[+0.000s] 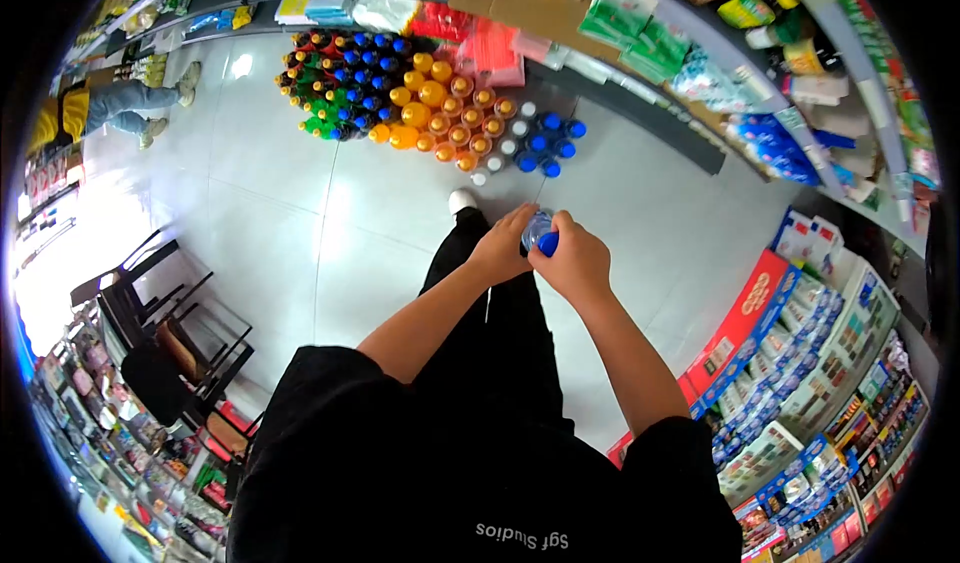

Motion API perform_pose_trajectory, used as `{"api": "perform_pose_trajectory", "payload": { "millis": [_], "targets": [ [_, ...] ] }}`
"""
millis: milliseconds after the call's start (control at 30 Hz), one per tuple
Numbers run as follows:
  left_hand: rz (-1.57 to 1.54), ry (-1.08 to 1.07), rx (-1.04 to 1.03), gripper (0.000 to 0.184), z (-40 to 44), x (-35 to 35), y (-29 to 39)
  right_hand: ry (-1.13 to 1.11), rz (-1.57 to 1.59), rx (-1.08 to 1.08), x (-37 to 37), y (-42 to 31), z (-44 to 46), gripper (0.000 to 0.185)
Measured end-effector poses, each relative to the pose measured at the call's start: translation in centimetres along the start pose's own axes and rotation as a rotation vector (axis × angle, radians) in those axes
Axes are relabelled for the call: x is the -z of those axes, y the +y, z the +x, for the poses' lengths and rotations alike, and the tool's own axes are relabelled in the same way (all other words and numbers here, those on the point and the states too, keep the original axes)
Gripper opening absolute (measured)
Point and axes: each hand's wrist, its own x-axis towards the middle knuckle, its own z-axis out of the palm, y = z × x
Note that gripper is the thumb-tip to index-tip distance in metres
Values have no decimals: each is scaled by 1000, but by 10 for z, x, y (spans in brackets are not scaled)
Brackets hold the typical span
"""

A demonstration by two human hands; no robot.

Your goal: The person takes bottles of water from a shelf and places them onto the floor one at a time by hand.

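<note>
A clear plastic bottle with a blue cap [548, 244] is held in front of my body, seen from above. My left hand [500, 247] is closed around the left side of the bottle. On the other side, my right hand [580, 254] grips the bottle near the cap, fingers curled. The lower part of the bottle is hidden behind the hands. Beyond them on the floor stand bottles with blue caps [539, 143] and white caps [508, 147], beside rows of orange drink bottles [458, 135].
Dark bottles [345, 78] continue the floor group leftward. Shelves with packaged goods [700, 73] curve along the back and right. A red display stand [735, 323] is at right. Folding chairs [165, 363] stand left. Another person's legs [130, 100] show at far left.
</note>
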Motion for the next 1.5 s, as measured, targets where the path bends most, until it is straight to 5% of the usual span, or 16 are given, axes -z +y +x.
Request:
{"api": "perform_pose_trajectory", "payload": {
  "millis": [67, 167, 200, 267, 300, 400, 733, 1133, 1367, 1500],
  "targets": [
    [11, -33, 61, 72, 7, -18, -36, -22, 7, -70, -42, 22, 16, 36],
    [-179, -44, 451, 71, 23, -77, -124, -87, 69, -214, -109, 67, 53, 41],
    [-417, 35, 548, 61, 18, -97, -151, -99, 72, -220, -121, 72, 59, 41],
    [-272, 41, 511, 46, 18, -103, -171, -104, 105, -305, -143, 75, 63, 45],
    [-728, 170, 922, 35, 35, -95, -149, -78, 116, -298, -163, 86, 70, 47],
    [-1021, 325, 923, 35, 61, -129, -206, -144, 123, -388, -218, 117, 107, 49],
    [-1066, 284, 1055, 25, 111, -153, -286, -117, 92, -394, -335, 176, 175, 51],
    [-1150, 298, 1126, 25, 126, -178, -263, -76, -69, -334, -332, 203, 173, 37],
    [-1054, 277, 1000, 22, 125, -180, -276, -171, 17, -339, -353, 209, 173, 47],
    [-946, 261, 1026, 38, 103, -146, -250, -163, 112, -257, -330, 175, 145, 51]
  ]
}}
